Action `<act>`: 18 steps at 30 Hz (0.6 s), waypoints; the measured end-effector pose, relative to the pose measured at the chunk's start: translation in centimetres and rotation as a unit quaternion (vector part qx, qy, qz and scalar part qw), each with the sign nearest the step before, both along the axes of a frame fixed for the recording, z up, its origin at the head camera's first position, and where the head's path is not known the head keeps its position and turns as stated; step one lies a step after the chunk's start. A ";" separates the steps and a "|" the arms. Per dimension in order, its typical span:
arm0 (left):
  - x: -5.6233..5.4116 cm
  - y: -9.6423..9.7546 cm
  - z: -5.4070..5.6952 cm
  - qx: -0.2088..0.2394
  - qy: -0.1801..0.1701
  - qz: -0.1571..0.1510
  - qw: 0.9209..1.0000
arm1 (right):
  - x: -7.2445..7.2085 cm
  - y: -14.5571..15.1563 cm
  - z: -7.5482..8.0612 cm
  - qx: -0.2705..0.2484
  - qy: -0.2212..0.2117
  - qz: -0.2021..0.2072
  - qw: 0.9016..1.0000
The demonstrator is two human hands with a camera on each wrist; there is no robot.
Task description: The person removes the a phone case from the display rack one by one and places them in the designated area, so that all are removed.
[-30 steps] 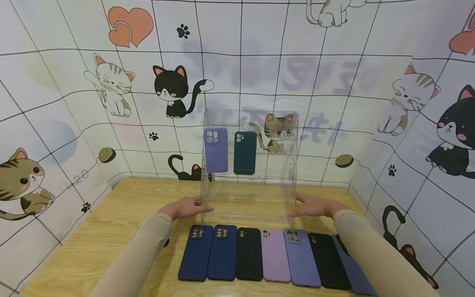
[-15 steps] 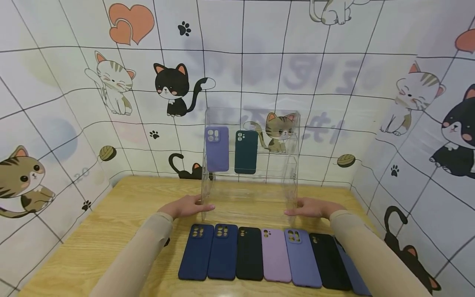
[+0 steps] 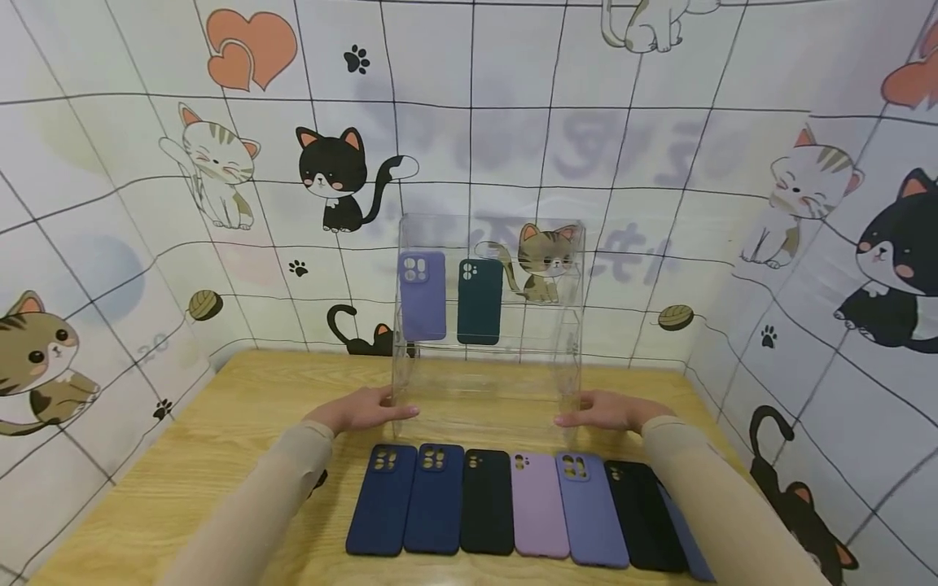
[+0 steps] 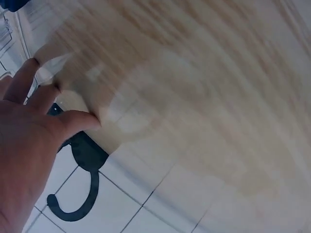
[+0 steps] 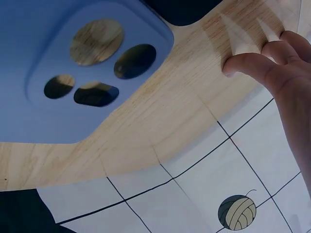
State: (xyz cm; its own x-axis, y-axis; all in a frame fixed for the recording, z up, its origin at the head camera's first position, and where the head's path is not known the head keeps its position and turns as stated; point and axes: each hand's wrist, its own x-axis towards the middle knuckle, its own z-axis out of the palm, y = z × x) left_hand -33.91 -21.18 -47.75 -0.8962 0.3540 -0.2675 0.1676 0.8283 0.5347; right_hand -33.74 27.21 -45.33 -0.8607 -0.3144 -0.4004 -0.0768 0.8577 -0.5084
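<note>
A clear display rack (image 3: 479, 382) stands upright on the table against the wall. On its upper tier are a lavender phone case (image 3: 422, 305) at the left and a dark green phone case (image 3: 479, 303) beside it. My left hand (image 3: 362, 409) holds the rack's lower left side, thumb at the front. My right hand (image 3: 611, 409) holds the lower right side likewise. In the left wrist view, left-hand fingertips (image 4: 95, 121) touch the clear panel, which mirrors them. Clear plastic also meets the right-hand fingertips (image 5: 228, 70) in the right wrist view.
Before the rack lies a row of phone cases: navy (image 3: 381, 500), navy (image 3: 436, 500), black (image 3: 487, 505), pink-purple (image 3: 541, 509), blue-violet (image 3: 593, 513), black (image 3: 646, 519), and a blue one (image 3: 685, 529) partly under my right sleeve. Cat-patterned cloth (image 3: 469, 146) surrounds the wooden table (image 3: 249, 423).
My right thumb has moved slightly inward at the rack's right side. The left hand keeps its place, and the rack and cases stay put. The head view shifts a little.
</note>
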 end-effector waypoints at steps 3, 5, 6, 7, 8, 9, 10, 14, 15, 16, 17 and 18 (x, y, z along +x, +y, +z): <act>-0.3 -0.2 1.4 -0.013 0.010 -0.017 1.000 | -0.1 -0.1 -0.4 -0.014 -0.007 -0.004 1.000; -0.7 -0.4 3.0 -0.021 0.034 -0.027 0.999 | -0.1 -0.2 -0.6 -0.019 -0.013 -0.006 1.000; -0.9 -0.5 4.1 -0.027 0.051 -0.030 0.998 | -0.1 -0.3 -0.6 -0.017 -0.013 -0.003 1.000; -1.2 -0.6 5.3 -0.030 0.071 -0.027 0.997 | -0.1 -0.3 -0.6 -0.016 -0.014 -0.002 1.000; -1.6 -0.9 6.4 -0.033 0.097 -0.023 0.994 | -0.1 -0.3 -0.5 -0.014 -0.013 -0.002 1.000; -2.0 -1.0 7.6 -0.040 0.125 -0.016 0.991 | -0.1 -0.3 -0.4 -0.012 -0.012 -0.002 1.000; -2.4 -1.2 8.9 -0.044 0.153 -0.007 0.987 | -0.2 -0.3 -0.3 -0.011 -0.010 0.000 1.000; -3.3 -1.5 13.5 -0.041 0.229 0.036 0.972 | -0.2 -0.2 0.2 -0.010 -0.007 0.001 1.000; -3.5 -1.5 14.4 -0.039 0.242 0.043 0.969 | -0.2 -0.2 0.3 -0.009 -0.007 0.000 1.000; -3.6 -1.3 15.3 -0.035 0.253 0.049 0.965 | -0.1 -0.2 0.3 -0.007 -0.008 -0.001 1.000; -3.7 -1.1 15.9 -0.034 0.263 0.055 0.963 | -0.1 -0.1 0.4 -0.005 -0.008 -0.002 1.000; -3.8 -0.8 16.5 -0.035 0.273 0.057 0.960 | -0.1 -0.1 0.4 -0.004 -0.008 -0.004 1.000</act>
State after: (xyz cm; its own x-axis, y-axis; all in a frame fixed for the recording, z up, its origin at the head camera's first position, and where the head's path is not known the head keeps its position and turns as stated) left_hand -37.75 -22.03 -31.24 -0.9417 0.2430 0.2328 0.3124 0.8886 0.3359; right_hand -33.88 27.12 -44.91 -0.8567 -0.3116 -0.4112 -0.0626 0.8539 -0.5166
